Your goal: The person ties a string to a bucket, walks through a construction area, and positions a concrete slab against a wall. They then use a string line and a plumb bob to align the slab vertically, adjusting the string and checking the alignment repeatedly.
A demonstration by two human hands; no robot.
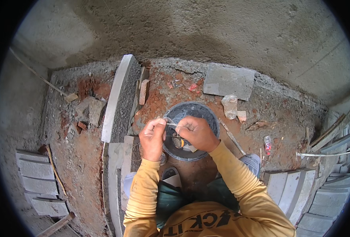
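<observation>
Grey stone slab (121, 98) leans left of the left hand (152, 136); both it and the right hand (196, 132) pinch a thin string (171, 125) above a round dark pan (190, 130).

Both forearms come up from the near edge in long yellow sleeves, elbows spread wide, converging toward the middle. Left hand (153, 135) is raised with its back to the camera, fingers curled in, thumb and forefinger pinched together at the top. Right hand (196, 132) sits just beside it, slightly farther right, knuckles up, fingers bent into a loose fist with the fingertips pinched toward the left hand. The two hands are close, barely apart, wrists straight.
</observation>
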